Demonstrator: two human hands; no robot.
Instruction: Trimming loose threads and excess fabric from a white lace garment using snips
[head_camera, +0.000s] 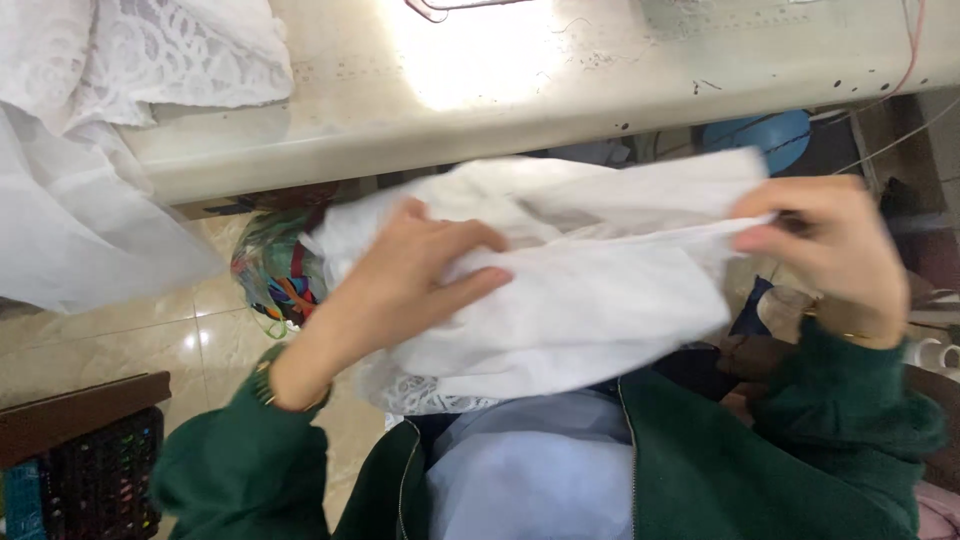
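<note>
A bunched white cloth (590, 290) with a lace edge near its lower left is held in front of my chest, below the table's front edge. My left hand (400, 290) lies over its left part, fingers curled into the folds. At the cloth's upper right corner my right hand (835, 245) pinches the edge between thumb and fingers. Both arms wear dark green sleeves, and the picture is blurred by motion.
A pale worktable (520, 90) spans the top, with white lace fabric (130, 60) piled at its left and sheer white cloth hanging down. A colourful bundle (275, 275) lies on the tiled floor; a dark crate (100, 480) stands lower left.
</note>
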